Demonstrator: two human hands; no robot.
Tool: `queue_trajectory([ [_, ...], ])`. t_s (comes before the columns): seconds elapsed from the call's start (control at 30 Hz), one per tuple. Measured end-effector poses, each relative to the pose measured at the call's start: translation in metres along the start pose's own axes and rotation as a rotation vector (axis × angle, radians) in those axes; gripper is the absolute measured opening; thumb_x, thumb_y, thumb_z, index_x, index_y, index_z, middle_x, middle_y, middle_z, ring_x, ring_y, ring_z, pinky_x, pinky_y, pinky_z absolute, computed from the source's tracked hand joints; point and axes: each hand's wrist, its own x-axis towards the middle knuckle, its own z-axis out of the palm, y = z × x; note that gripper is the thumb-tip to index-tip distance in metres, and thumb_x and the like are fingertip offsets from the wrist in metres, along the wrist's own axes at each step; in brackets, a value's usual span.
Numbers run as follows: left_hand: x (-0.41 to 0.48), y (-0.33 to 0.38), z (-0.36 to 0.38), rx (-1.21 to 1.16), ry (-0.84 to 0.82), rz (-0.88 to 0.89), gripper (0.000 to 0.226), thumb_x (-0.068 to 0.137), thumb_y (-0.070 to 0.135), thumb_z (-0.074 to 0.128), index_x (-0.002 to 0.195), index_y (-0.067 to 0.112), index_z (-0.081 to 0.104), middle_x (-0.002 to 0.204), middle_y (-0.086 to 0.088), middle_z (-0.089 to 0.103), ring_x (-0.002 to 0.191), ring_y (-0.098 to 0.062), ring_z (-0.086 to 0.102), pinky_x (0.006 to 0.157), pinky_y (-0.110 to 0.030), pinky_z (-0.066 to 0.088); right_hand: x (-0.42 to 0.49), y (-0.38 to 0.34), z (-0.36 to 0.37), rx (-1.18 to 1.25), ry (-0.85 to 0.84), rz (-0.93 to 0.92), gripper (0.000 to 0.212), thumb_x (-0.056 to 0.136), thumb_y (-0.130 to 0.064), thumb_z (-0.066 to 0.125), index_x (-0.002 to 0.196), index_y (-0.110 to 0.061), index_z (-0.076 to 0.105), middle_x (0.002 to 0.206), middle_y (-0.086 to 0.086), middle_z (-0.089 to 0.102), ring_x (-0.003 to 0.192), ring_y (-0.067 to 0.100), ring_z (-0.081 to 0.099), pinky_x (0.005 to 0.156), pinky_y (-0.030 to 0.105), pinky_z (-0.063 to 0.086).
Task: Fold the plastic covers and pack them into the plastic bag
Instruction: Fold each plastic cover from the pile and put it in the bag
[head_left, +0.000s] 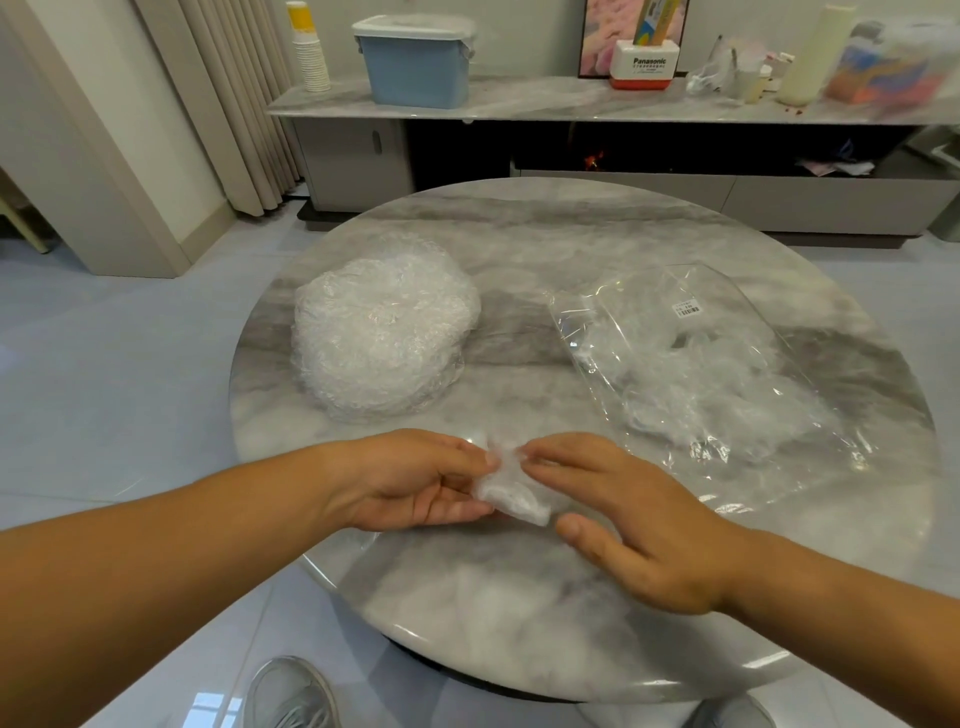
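left hand (415, 480) pinches folded cover (511, 491); right hand (641, 527) flat, fingertips pressing it (over table (519, 603)).

The left forearm (156, 561) and right forearm (841, 597) were bare as far as the frame showed them. The left hand (410, 483) and right hand (639, 525) were bare as well, with short nails. Below, the left shoe (291, 693) was a grey lace-up trainer with a pale rim; the right shoe (735, 714), also grey, showed only in part.
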Motion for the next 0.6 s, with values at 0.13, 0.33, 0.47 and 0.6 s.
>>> queue_trajectory([
  [0.13, 0.001, 0.002, -0.004, -0.049, 0.008, -0.03, 0.019, 0.101, 0.012, 0.054, 0.117, 0.004, 0.061, 0.107, -0.021, 0.072, 0.085, -0.026, 0.075, 0.065, -0.031, 0.063, -0.005, 0.001, 0.004, -0.023, -0.082, -0.054, 0.061, 0.104, -0.054, 0.034, 0.142, -0.011, 0.057, 0.15, 0.0, 0.05, 0.142, 0.013, 0.043, 0.11, 0.039, 0.044],
  [0.33, 0.0, -0.002, -0.001, 0.169, 0.026, -0.026, 0.04, 0.085, 0.035, 0.074, 0.112, 0.008, 0.063, 0.105, -0.015, 0.075, 0.095, -0.027, 0.074, 0.081, -0.037, 0.061, -0.01, 0.0, 0.016, -0.023, -0.182, -0.149, 0.058, 0.103, -0.053, 0.043, 0.141, -0.013, 0.058, 0.148, -0.001, 0.055, 0.146, 0.015, 0.039, 0.112, 0.043, 0.042],
  [0.47, 0.004, -0.009, 0.001, 0.278, 0.18, 0.071, 0.04, 0.081, 0.003, 0.081, 0.116, 0.004, 0.062, 0.093, -0.013, 0.074, 0.077, -0.021, 0.072, 0.068, -0.034, 0.062, -0.013, -0.006, 0.025, 0.195, -0.133, 0.001, 0.051, 0.102, -0.054, 0.043, 0.138, -0.022, 0.06, 0.14, -0.01, 0.06, 0.139, 0.007, 0.046, 0.11, 0.036, 0.043],
  [0.6, 0.006, -0.013, 0.001, 0.316, 0.224, 0.164, 0.033, 0.082, 0.0, 0.079, 0.112, 0.006, 0.065, 0.093, -0.015, 0.071, 0.074, -0.021, 0.072, 0.066, -0.035, 0.062, 0.004, -0.019, 0.025, 0.635, 0.182, 0.388, 0.024, 0.092, -0.045, 0.06, 0.106, -0.028, 0.07, 0.11, -0.015, 0.068, 0.109, 0.008, 0.065, 0.093, 0.02, 0.048],
])
